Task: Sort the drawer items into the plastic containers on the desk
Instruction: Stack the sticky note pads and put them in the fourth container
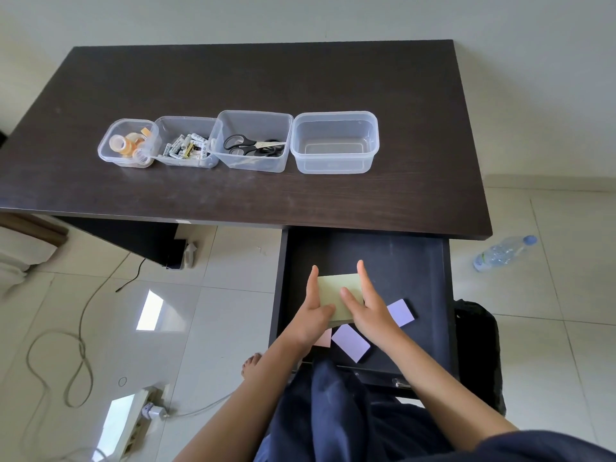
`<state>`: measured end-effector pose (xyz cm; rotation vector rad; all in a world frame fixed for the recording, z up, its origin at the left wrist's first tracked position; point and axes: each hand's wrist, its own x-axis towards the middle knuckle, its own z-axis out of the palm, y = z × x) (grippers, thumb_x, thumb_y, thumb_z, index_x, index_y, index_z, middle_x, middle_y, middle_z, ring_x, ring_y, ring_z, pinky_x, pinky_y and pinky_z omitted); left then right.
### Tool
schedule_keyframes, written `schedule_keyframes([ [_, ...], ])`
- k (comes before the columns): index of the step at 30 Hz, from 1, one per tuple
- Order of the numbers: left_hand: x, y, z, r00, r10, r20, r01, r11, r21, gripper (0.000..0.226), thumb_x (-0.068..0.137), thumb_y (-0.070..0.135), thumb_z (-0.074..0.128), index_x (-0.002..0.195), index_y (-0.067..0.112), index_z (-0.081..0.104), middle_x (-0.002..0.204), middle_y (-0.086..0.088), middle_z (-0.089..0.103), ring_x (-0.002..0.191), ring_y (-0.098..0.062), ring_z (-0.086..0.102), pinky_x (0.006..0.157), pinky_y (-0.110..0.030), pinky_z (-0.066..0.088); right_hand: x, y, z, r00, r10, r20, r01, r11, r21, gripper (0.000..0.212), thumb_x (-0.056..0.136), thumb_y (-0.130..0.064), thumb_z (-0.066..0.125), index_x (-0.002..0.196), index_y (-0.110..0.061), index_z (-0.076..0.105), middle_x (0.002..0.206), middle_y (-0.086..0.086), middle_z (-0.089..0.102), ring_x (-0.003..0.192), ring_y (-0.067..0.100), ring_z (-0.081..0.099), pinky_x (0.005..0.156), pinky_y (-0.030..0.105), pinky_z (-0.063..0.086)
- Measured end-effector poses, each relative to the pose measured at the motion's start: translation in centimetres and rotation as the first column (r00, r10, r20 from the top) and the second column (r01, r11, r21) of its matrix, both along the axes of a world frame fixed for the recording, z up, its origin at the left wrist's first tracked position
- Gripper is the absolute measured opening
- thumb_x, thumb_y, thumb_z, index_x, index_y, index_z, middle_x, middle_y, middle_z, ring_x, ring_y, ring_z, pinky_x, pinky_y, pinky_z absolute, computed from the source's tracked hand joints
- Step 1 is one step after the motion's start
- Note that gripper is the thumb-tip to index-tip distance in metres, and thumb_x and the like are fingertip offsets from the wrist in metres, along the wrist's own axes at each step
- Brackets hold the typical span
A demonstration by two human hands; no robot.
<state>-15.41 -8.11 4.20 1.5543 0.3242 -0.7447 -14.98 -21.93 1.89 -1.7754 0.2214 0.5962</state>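
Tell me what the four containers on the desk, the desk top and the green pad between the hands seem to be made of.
The containers look like clear, slightly frosted plastic: their contents and the desk show through the walls. The desk top looks like dark brown wood or wood-effect laminate, matte, with faint grain streaks; which one is unclear. The green pad, held between the left hand and right hand, looks like matte stacked paper.

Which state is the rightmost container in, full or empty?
Empty: the rightmost container shows only its bare clear bottom; the sticky notes are over the drawer.
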Motion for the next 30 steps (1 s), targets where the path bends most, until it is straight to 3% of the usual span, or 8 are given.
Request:
schedule_keyframes([
  [3,0.3,0.4,0.2,0.999,-0.037,-0.008,0.038,0.999,0.030,0.081,0.092,-0.002,0.033,0.146,0.041,-0.009,0.128,0.003,0.040,0.111,-0.016,0.051,0.102,-0.035,0.045,0.5,-0.6,0.1,0.996,0.089,-0.007,-0.089,0.996,-0.029,0.071,0.097,-0.040,0.045,0.151,-0.032,-0.001,0.156,-0.014,0.017,0.141,0.005,0.021,0.104,0.018,0.023],
  [6,0.9,0.7,1.0,0.994,-0.106,0.006,0.106,0.992,0.067,0.080,0.092,-0.003,0.032,0.148,0.036,-0.011,0.133,0.002,0.031,0.105,-0.007,0.047,0.082,-0.014,0.043,0.6,-0.7,-0.3,0.994,0.113,-0.011,-0.113,0.992,-0.057,0.072,0.096,-0.044,0.045,0.152,-0.030,0.001,0.156,-0.011,0.019,0.140,0.010,0.027,0.110,0.025,0.028],
  [8,1.2,0.8,1.2,0.990,-0.142,0.010,0.141,0.987,0.075,0.080,0.093,-0.004,0.031,0.149,0.032,-0.013,0.133,0.005,0.030,0.105,-0.007,0.044,0.077,-0.010,0.040,0.6,-0.6,-0.5,0.996,0.087,-0.017,-0.088,0.995,-0.046,0.073,0.095,-0.044,0.046,0.152,-0.029,0.001,0.155,-0.011,0.025,0.135,0.010,0.036,0.111,0.033,0.034],
  [14,1.6,1.0,0.7,0.997,-0.078,-0.021,0.079,0.997,0.025,0.080,0.095,0.002,0.038,0.148,0.038,-0.010,0.122,0.010,0.043,0.100,-0.007,0.050,0.086,-0.021,0.044,0.6,-0.6,-0.1,0.998,0.060,-0.014,-0.060,0.997,0.047,0.073,0.097,-0.034,0.048,0.152,-0.029,-0.001,0.154,-0.022,0.020,0.127,-0.007,0.034,0.099,0.015,0.037],
  [17,1.5,0.9,0.6,0.996,-0.083,-0.024,0.083,0.996,0.025,0.082,0.095,0.005,0.040,0.147,0.039,-0.013,0.130,0.001,0.038,0.103,-0.009,0.049,0.092,-0.025,0.043,0.6,-0.7,0.0,0.995,0.098,0.003,-0.098,0.995,0.037,0.074,0.098,-0.031,0.046,0.151,-0.030,-0.004,0.155,-0.022,0.015,0.132,-0.007,0.025,0.108,0.019,0.028],
  [20,1.3,0.8,0.6,0.990,-0.135,-0.036,0.136,0.990,0.041,0.084,0.095,0.004,0.039,0.146,0.035,-0.020,0.128,0.000,0.036,0.099,-0.005,0.049,0.083,-0.017,0.044,0.5,-0.7,-0.2,0.994,0.108,0.008,-0.108,0.994,0.030,0.074,0.099,-0.030,0.045,0.151,-0.029,-0.007,0.156,-0.021,0.011,0.133,-0.008,0.021,0.109,0.019,0.025],
  [24,1.0,0.9,0.5,0.989,-0.149,-0.018,0.150,0.987,0.051,0.087,0.094,0.003,0.039,0.144,0.038,-0.023,0.115,0.007,0.041,0.096,-0.007,0.050,0.081,-0.017,0.046,0.3,-0.4,-0.6,0.995,0.096,0.005,-0.096,0.995,0.037,0.074,0.099,-0.028,0.046,0.152,-0.027,-0.005,0.157,-0.020,0.011,0.135,-0.007,0.021,0.108,0.018,0.024],
  [30,0.2,1.4,-0.2,0.991,-0.071,0.109,0.072,0.997,-0.004,0.074,0.091,-0.006,0.046,0.143,0.041,0.019,0.108,-0.004,0.050,0.089,-0.010,0.056,0.080,-0.023,0.053,0.5,-0.1,-1.3,0.999,0.033,-0.021,-0.031,0.996,0.084,0.069,0.097,-0.027,0.050,0.152,-0.029,0.008,0.153,-0.021,0.024,0.132,-0.001,0.036,0.109,0.024,0.033],
])
